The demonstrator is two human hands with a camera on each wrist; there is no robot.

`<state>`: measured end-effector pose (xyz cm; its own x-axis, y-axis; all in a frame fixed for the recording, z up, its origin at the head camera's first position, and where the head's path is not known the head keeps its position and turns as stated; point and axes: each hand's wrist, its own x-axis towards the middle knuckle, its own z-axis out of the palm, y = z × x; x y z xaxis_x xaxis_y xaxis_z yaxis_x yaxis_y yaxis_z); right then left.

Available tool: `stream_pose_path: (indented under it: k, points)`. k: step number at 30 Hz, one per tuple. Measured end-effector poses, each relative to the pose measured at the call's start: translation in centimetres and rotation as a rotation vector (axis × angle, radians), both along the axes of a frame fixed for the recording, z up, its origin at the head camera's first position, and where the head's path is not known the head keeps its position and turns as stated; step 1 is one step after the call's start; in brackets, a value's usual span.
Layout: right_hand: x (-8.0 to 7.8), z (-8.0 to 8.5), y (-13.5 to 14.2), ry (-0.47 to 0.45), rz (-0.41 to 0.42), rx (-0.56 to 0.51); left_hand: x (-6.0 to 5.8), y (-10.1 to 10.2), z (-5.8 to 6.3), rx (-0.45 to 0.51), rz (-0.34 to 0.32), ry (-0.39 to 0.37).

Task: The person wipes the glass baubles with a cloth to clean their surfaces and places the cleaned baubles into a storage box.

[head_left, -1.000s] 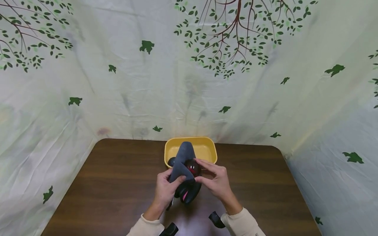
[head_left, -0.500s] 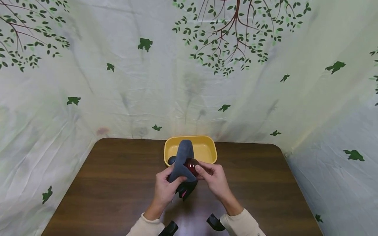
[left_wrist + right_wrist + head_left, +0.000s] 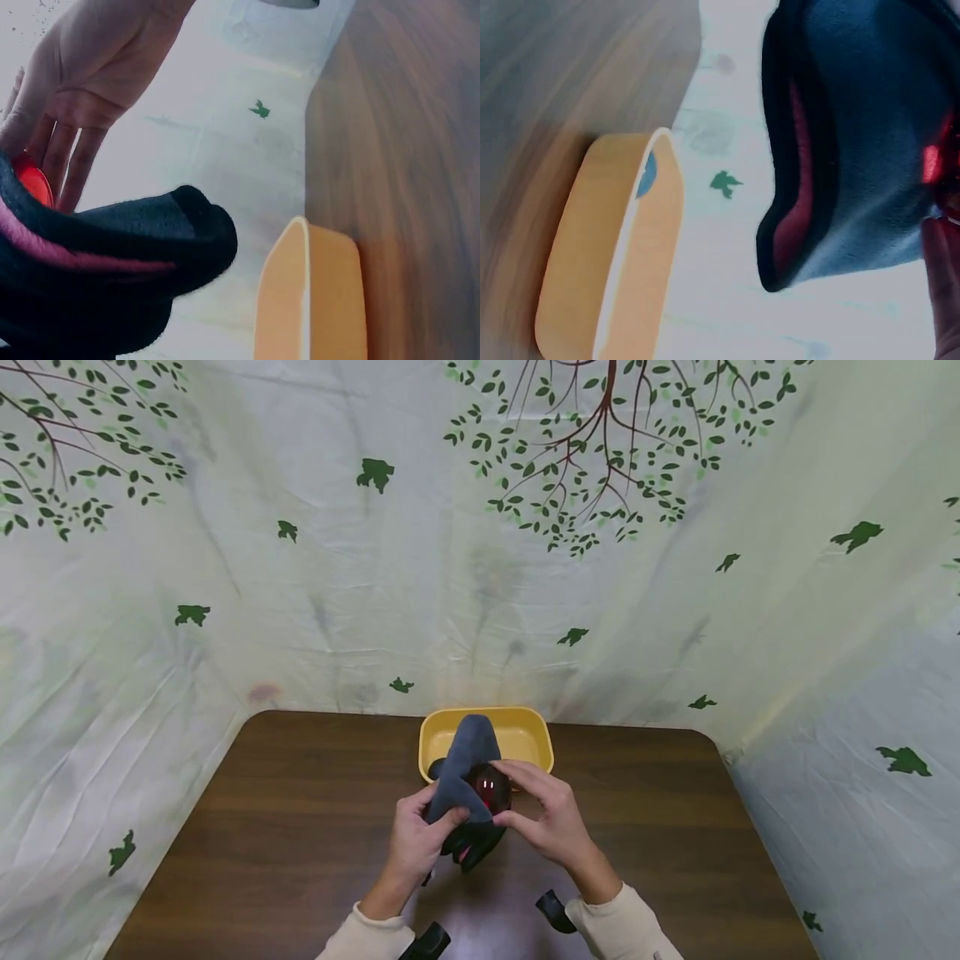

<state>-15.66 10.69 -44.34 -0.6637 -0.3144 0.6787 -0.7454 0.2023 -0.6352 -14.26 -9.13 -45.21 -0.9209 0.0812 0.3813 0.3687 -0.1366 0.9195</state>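
Observation:
My left hand [image 3: 420, 835] grips a soft blue-grey fabric piece [image 3: 474, 745] with black edging; its thumb lies on top. Pink lining shows along the edge of this fabric [image 3: 870, 142] in the right wrist view. Against the fabric's right side is a glossy dark red ball [image 3: 491, 789]. My right hand [image 3: 553, 814] holds the ball between thumb and fingers, thumb at the near side and fingers at the far side. In the left wrist view the ball [image 3: 34, 180] shows bright red, partly hidden by the fabric. The left fingers are mostly hidden beneath the fabric.
A yellow tub [image 3: 538, 739] stands at the table's back edge, just beyond the hands. Inside its left end sits a blue round object [image 3: 646, 176], largely covered by the fabric in the head view. The brown wooden table [image 3: 637, 827] meets a leaf-print curtain [image 3: 420, 568].
Half a second ago my right thumb lay over the ball's front; now thumb and fingers span its near and far sides. The fabric's black lower part has shifted slightly. My left hand keeps its grip.

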Motion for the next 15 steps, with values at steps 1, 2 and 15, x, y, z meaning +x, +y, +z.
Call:
stream_pose_path:
  k: [1,2,15]
  points:
    - [0.0,-0.1,0.0,0.018,0.004,0.001,-0.1,0.0,0.0,-0.007,-0.011,0.019]
    - [0.0,-0.2,0.0,0.022,-0.001,-0.003,-0.1,0.0,0.0,-0.012,-0.021,0.038]
    - [1.4,0.4,-1.5,-0.564,-0.071,-0.222,-0.5,-0.3,-0.4,-0.113,0.013,0.223]
